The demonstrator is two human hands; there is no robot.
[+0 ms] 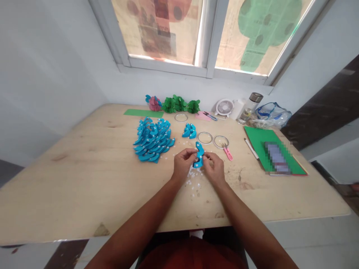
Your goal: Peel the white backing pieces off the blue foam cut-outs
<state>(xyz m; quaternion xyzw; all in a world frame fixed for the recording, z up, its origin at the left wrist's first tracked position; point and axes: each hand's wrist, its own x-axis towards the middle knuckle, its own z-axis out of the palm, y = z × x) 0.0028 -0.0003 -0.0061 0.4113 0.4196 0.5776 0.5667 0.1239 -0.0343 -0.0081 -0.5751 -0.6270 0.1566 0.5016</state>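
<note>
Between my two hands is a curved blue piece (pixel 199 154) with small white squares on it. My left hand (pixel 183 162) pinches its left side, and my right hand (pixel 214 168) pinches its right side. A large pile of similar blue pieces (pixel 153 140) lies to the left. Just beyond my hands sits a small group of blue pieces (pixel 189 130). White paper bits (pixel 193 183) are scattered on the wooden table (pixel 84 179) below and around my hands.
Metal rings (pixel 204 138) and pink-handled snips (pixel 228 153) lie beyond my right hand. Green paper decorations (pixel 179 103), a small fan (pixel 224 107) and a bottle (pixel 248 110) stand along the wall. At right are a pen (pixel 251 148), green sheets (pixel 258 138) and a blurred phone-like object (pixel 277 157).
</note>
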